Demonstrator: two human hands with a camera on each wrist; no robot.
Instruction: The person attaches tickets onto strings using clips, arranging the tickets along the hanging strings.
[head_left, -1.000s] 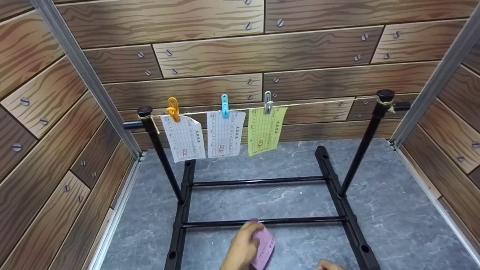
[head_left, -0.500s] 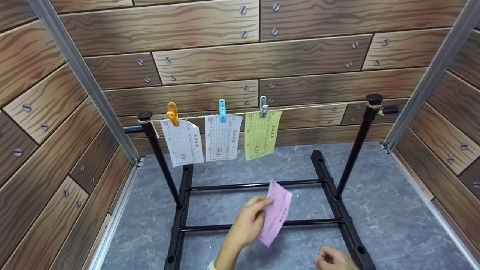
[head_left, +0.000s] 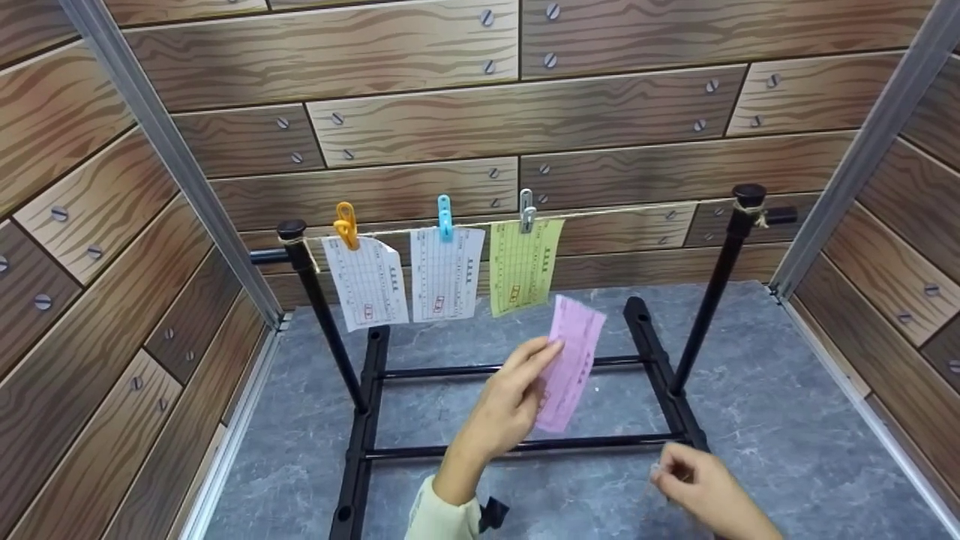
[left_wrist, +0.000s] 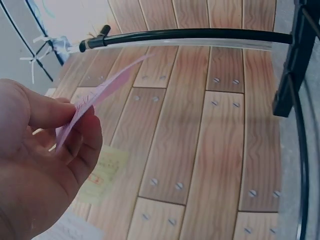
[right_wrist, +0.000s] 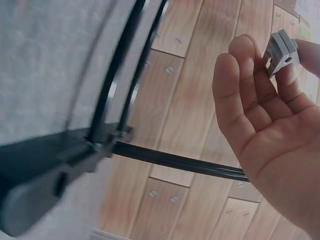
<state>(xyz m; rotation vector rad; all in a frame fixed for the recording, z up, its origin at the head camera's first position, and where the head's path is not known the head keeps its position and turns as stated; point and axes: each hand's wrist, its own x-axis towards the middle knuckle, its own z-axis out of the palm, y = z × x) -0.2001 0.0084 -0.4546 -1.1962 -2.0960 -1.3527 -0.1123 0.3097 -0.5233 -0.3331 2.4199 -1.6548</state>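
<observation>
My left hand (head_left: 502, 405) pinches a pink printed paper slip (head_left: 574, 356) by its left edge; in the left wrist view the slip (left_wrist: 102, 90) sits between thumb and fingers. It is raised in front of the rack, just below and right of a hanging yellow slip (head_left: 525, 266). Lower right, my right hand (head_left: 709, 487) pinches a small grey clothespin (right_wrist: 281, 52) between thumb and forefinger, best seen in the right wrist view. Across the rack runs a thin string (head_left: 622, 212). Two white slips (head_left: 366, 285) hang left of the yellow one.
An orange clothespin (head_left: 346, 225), a blue clothespin (head_left: 445, 217) and a grey clothespin (head_left: 527, 210) hold the hanging slips. The black rack's left post (head_left: 326, 322) and right post (head_left: 712, 300) rise from a base with crossbars (head_left: 600, 442). Wood-patterned walls (head_left: 420, 127) surround the grey floor (head_left: 772, 390).
My left hand has lifted the pink slip from low near the front crossbar up and forward toward the string. My right hand has come further into view, moving up and slightly right.
</observation>
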